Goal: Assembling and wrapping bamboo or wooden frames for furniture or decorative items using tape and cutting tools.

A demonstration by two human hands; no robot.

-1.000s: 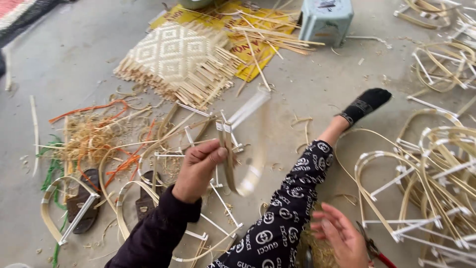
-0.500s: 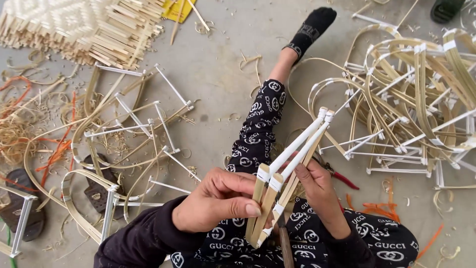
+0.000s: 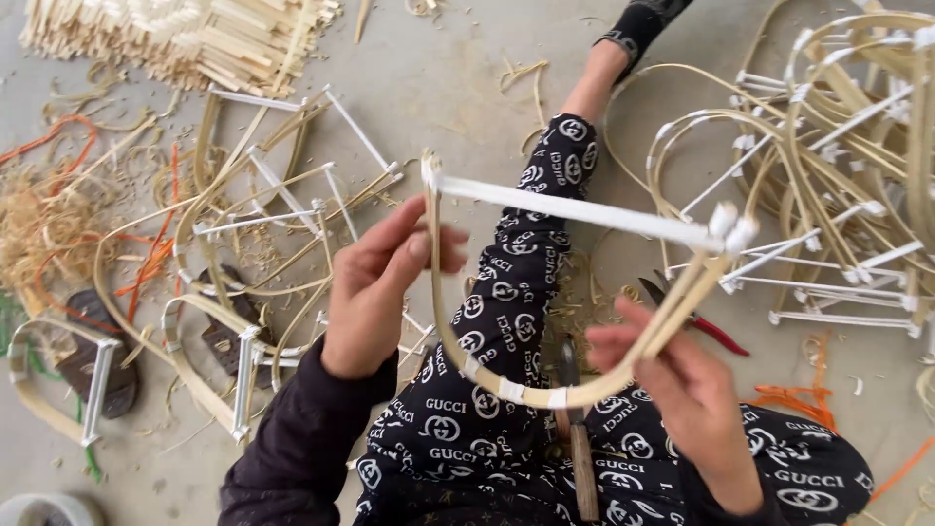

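Observation:
I hold a bent bamboo frame [image 3: 545,292] over my lap: a curved strip closed by a straight white-wrapped bar on top. My left hand [image 3: 375,282] grips its left side, thumb and fingers pinching the strip. My right hand [image 3: 682,385] clasps the lower right curve where the strips are doubled. White tape binds the corners and the bottom of the curve. My legs in black patterned trousers [image 3: 487,390] lie under the frame.
Finished frames lie heaped on the right [image 3: 828,175] and scattered on the left [image 3: 253,244]. Red-handled pliers [image 3: 696,317] and a knife [image 3: 577,429] rest by my lap. Bundled bamboo slats [image 3: 195,39] lie at top left, shavings [image 3: 49,219] and sandals [image 3: 102,365] at left.
The frame was folded flat and held upright between both hands; now it is spread open into a D shape. One second ago only my left hand held a piece, out to the left.

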